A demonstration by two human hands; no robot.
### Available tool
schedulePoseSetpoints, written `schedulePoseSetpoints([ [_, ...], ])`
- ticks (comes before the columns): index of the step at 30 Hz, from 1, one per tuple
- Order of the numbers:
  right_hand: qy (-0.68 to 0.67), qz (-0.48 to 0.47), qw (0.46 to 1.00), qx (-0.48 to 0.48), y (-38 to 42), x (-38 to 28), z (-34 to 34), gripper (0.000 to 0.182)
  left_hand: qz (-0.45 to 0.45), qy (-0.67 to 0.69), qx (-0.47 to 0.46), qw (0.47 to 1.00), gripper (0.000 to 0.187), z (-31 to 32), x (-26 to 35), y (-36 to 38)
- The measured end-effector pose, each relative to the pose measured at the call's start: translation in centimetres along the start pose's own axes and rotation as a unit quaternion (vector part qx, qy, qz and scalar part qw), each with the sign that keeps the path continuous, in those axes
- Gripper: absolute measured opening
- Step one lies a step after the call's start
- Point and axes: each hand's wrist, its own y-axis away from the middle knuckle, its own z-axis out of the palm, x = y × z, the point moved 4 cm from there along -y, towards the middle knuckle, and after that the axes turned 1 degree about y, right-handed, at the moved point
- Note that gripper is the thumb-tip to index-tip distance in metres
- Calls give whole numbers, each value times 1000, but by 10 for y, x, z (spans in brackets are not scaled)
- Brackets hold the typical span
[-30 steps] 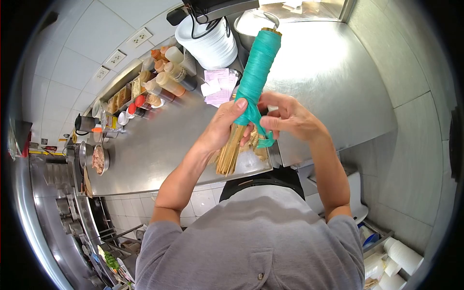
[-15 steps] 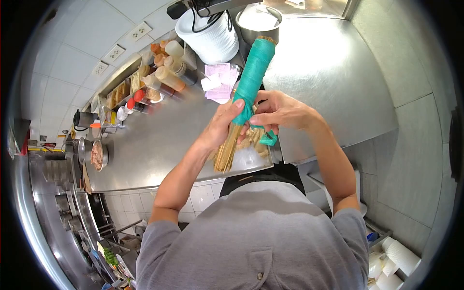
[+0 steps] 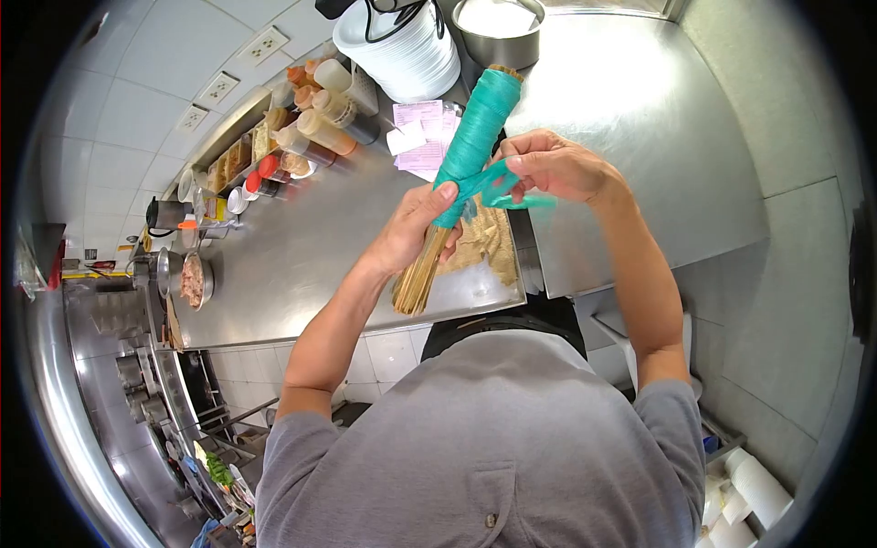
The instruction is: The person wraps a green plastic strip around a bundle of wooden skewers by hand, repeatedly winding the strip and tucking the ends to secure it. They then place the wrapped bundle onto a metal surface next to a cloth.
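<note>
A bundle of thin wooden sticks (image 3: 420, 277) tilts up and away from me over the steel counter. Green plastic ribbon (image 3: 480, 117) is wound tightly around most of its length, with bare stick ends showing at both tips. My left hand (image 3: 408, 230) is closed around its lower part, thumb pressing on the last turns of ribbon. To the right of the bundle, my right hand (image 3: 557, 169) pinches the free stretch of ribbon, pulled out from the wrapping. A loose tail of it hangs below those fingers.
Under the bundle, a tan crumpled cloth or mat (image 3: 489, 239) lies on the steel counter (image 3: 301, 247). Pink paper slips (image 3: 425, 137), stacked white plates (image 3: 402, 59) and a metal pot (image 3: 500, 36) stand beyond. Sauce bottles (image 3: 324, 132) line the wall; a bowl of meat (image 3: 194, 279) sits left.
My right hand has moved up and right, away from the bundle, drawing the ribbon out between the hands. My left hand keeps its grip on the bundle.
</note>
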Motion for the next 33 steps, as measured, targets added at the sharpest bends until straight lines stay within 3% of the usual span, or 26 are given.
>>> schedulePoseSetpoints([
  [1, 25, 8, 1000, -2, 1, -4, 1, 37, -5, -12, 21, 1000, 59, -1, 1, 1],
  [4, 73, 77, 994, 0, 19, -11, 31, 39, -7, -17, 65, 998, 58, -4, 5, 1],
  [5, 136, 154, 978, -41, 27, -12, 48, 47, -1, 0, 60, 998, 57, -9, 2, 0],
  [8, 418, 131, 883, 167, 13, 6, 31, 39, 19, 34, 47, 998, 57, -10, 5, 1],
  [9, 320, -35, 918, 231, 8, 0, 31, 27, 23, 42, 43, 998, 58, -7, 7, 3],
  [12, 193, -54, 972, 120, -3, 6, 57, 32, 44, 6, 26, 999, 61, 7, 20, 4],
  [13, 170, -57, 979, 98, -6, 12, 64, 25, 48, 4, 28, 998, 62, 7, 20, 6],
  [16, 204, 17, 977, 58, -3, 6, 52, 19, 61, 12, 40, 997, 67, 4, 21, 9],
  [20, 116, -12, 992, 41, 6, -3, 44, 24, 69, 37, 62, 995, 78, 7, 23, 16],
  [24, 58, 99, 993, 41, 1, -1, 31, 28, 82, 15, 37, 996, 88, 12, 28, 18],
  [28, 293, 27, 955, -40, -5, -16, 40, 22, 72, 2, 22, 997, 88, 21, 33, 21],
  [31, 487, -95, 860, 120, -6, -42, 47, 17, 65, 9, 12, 998, 79, 24, 31, 24],
  [33, 483, -193, 837, 167, -9, -42, 56, 15, 57, 15, 17, 998, 72, 22, 25, 24],
])
